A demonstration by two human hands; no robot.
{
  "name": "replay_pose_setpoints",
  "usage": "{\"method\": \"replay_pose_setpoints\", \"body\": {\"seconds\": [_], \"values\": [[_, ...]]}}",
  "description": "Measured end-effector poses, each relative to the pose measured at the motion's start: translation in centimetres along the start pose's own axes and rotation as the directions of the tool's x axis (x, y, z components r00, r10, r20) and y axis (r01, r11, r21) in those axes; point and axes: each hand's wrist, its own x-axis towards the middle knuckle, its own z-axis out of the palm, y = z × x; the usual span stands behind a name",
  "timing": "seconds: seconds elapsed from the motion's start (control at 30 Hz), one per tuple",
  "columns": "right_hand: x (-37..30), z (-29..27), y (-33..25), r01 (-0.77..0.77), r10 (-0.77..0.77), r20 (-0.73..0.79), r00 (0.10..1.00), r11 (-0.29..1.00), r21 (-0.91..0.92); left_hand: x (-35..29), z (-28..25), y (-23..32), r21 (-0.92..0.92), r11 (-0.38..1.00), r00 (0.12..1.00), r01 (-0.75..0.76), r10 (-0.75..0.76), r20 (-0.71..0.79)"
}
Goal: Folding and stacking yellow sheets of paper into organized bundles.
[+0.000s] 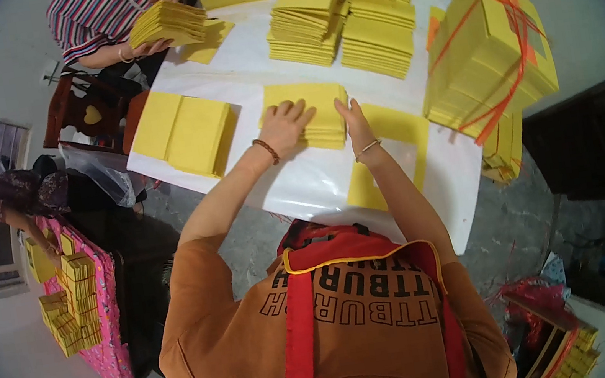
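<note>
Pressing down on a small stack of yellow paper (311, 114), both hands lie flat on it at the middle of the bench (301, 181), which is covered in a white sheet. Left hand (285, 123) rests on the stack's left half, fingers spread forward, a beaded bracelet at the wrist. Right hand (353, 121) sits at the stack's right edge, fingers straight and together, a thin bangle at the wrist. Neither grip closes round anything; palms and fingers are open against the paper.

Around it: two flat yellow piles (185, 132) near the left bench edge; taller stacks (340, 17) beyond the hands; a big bundle tied with orange string (488, 54) on the right, close to the right forearm. Loose yellow sheets (390, 153) lie under and beside the right arm. Nothing stands between hands and stack.

Across the bench a second person in a striped top holds another yellow stack (167, 22) in both hands. A third person at far left bends over a pink box (100, 318) filled with small yellow bundles.

Hard to make out: the bench's far end is cut by the frame's top; the lower right clutter is dark and blurred. Both forearms reach up from below, converging on the stack.
</note>
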Motion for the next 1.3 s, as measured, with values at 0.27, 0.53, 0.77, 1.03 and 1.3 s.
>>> {"method": "replay_pose_setpoints", "body": {"seconds": [0.27, 0.53, 0.77, 1.03, 1.3], "values": [[2.4, 1.7, 5.6, -0.014, -0.044, -0.262, 0.964, 0.976, -0.218, -3.0, 4.7, -2.7, -0.735, 0.25, 0.604, 0.63, -0.752, 0.263], [1.8, 0.2, 2.4, -0.155, 0.154, 0.02, 0.988, 0.976, 0.155, -0.7, 1.8, -3.9, -0.717, -0.217, 0.501, 0.662, -0.583, 0.64], [2.0, -1.2, 3.1, -0.167, 0.144, 0.119, 0.982, 0.963, 0.211, -1.4, 0.7, -3.8, -0.635, -0.642, 0.716, 0.43, -0.185, 0.673], [3.6, -3.6, -0.1, -0.095, 0.088, 0.457, 0.885, 0.995, -0.009, -1.6, 0.3, -4.2, -0.943, -0.297, 0.884, 0.154, -0.385, 0.265], [6.8, -5.6, -0.6, 0.579, 0.043, 0.64, 0.767, 0.386, -0.719, -3.9, 7.1, -4.6, -0.787, 0.52, 0.916, 0.332, -0.376, 0.138]]}}
